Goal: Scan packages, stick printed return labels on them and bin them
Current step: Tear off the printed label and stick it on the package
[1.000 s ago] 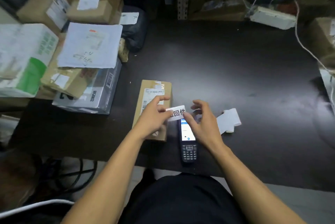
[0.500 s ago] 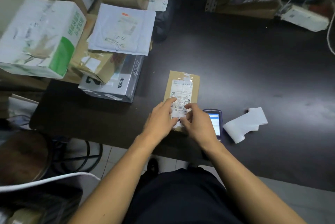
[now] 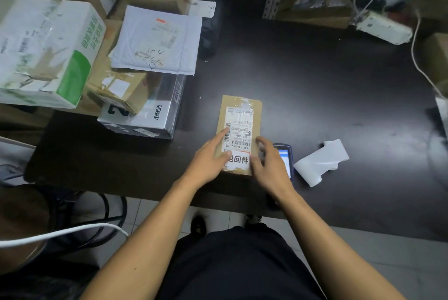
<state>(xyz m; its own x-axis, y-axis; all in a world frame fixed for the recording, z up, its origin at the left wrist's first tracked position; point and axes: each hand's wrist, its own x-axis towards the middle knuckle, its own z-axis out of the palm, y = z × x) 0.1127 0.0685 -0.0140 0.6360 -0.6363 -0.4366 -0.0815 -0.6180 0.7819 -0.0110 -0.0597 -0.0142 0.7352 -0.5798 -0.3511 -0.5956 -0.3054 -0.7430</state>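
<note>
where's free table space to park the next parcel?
Bare dark table beyond the small parcel, bordered by the backing-paper strip and the white power strip. Crowded left: parcel stack. Both hands occupy the near edge.

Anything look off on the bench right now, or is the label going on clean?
The return label lies flat and nearly square on the small brown package, left hand and right hand beside it. One oddity: a loose curl of white label backing lies on the table, right of the scanner.
</note>
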